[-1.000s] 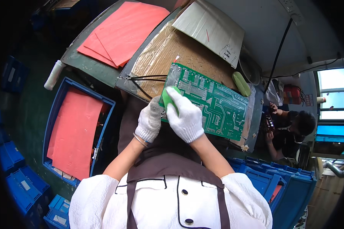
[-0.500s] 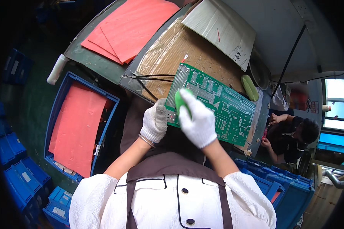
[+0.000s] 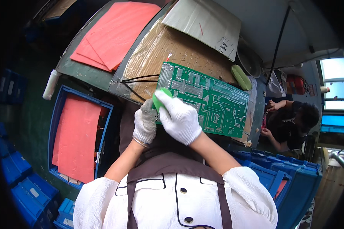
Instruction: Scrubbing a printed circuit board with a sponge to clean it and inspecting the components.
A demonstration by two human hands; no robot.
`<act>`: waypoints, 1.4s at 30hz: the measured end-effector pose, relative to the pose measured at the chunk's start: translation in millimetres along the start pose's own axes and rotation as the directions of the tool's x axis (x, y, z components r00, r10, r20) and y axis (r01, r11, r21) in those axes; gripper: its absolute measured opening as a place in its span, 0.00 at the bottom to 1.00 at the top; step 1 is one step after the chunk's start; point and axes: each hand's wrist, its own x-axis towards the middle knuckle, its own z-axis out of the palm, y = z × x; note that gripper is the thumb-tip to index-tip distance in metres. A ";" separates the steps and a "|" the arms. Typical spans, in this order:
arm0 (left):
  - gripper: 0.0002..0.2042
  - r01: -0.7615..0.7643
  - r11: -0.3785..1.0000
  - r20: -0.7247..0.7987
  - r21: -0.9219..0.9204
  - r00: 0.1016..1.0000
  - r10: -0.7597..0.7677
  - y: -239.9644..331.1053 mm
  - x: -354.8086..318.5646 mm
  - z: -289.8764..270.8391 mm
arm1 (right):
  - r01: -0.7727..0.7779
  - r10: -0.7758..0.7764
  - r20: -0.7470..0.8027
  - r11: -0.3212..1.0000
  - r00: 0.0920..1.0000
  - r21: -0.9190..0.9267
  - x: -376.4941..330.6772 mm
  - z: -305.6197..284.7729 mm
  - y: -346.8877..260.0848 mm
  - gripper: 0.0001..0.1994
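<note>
A green printed circuit board (image 3: pixel 218 103) lies tilted over the near edge of the bench, its face covered in solder points and traces. My left hand (image 3: pixel 145 123), in a white knitted glove with greyed fingers, is closed on the board's near left corner. In a similar glove, my right hand (image 3: pixel 179 118) grips a bright green rounded pad (image 3: pixel 158 102) against the board's left end. Its underside is hidden, so I cannot tell whether it is a sponge or a brush. Beyond the board's far right edge lies a pale green oval piece (image 3: pixel 240 77).
Brown cardboard (image 3: pixel 195 47) covers the bench, with a grey-white panel (image 3: pixel 206 24) at the back. Pink sheets (image 3: pixel 114 34) lie at the far left; more fill a blue crate (image 3: pixel 53 141) below. Black cords (image 3: pixel 141 78) reach the board. A person (image 3: pixel 294 122) works at the right.
The green pad and my right hand have moved toward the board's left near corner. My left hand keeps its hold there. The whole view has shifted slightly.
</note>
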 end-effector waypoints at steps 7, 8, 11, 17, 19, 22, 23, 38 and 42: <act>0.19 -0.020 0.996 0.038 0.085 0.999 0.017 3.2 4.8 -1.9 | -0.632 0.538 -0.373 0.747 0.756 -0.204 34.5 -76.6 129.5 0.19; 0.19 -0.026 0.996 0.028 0.089 0.999 0.024 6.4 4.9 0.1 | -0.714 0.580 -0.464 0.675 0.670 -0.186 6.5 -98.7 150.6 0.19; 0.18 -0.044 0.995 0.025 0.093 0.999 0.042 9.2 6.1 8.1 | -0.674 0.538 -0.478 0.719 0.694 -0.170 -11.1 -101.2 136.8 0.18; 0.19 -0.058 0.990 0.057 0.126 0.997 0.051 10.1 6.7 9.2 | -0.221 0.189 -0.237 0.968 0.953 -0.119 47.2 -1.6 47.3 0.17; 0.19 -0.044 0.992 0.072 0.120 0.997 0.035 12.8 4.8 5.9 | -0.378 0.323 -0.318 0.917 0.891 -0.126 38.6 -33.1 86.5 0.17; 0.20 -0.063 0.989 0.025 0.132 0.998 0.060 16.2 4.3 6.7 | -0.764 0.619 -0.496 0.626 0.610 -0.158 -38.4 -143.6 161.8 0.18; 0.19 -0.090 0.987 0.034 0.133 0.996 0.086 15.2 4.6 9.9 | -0.787 0.618 -0.555 0.606 0.557 -0.115 -60.4 -156.8 183.1 0.18; 0.20 -0.036 0.986 0.012 0.165 0.999 0.035 7.8 8.1 8.1 | -0.611 0.495 -0.498 0.786 0.712 -0.094 -69.3 -115.3 131.5 0.19; 0.20 0.031 0.993 -0.032 0.115 0.999 -0.028 3.9 6.0 4.8 | -0.396 0.321 -0.357 0.904 0.877 -0.160 -11.9 -95.9 141.2 0.18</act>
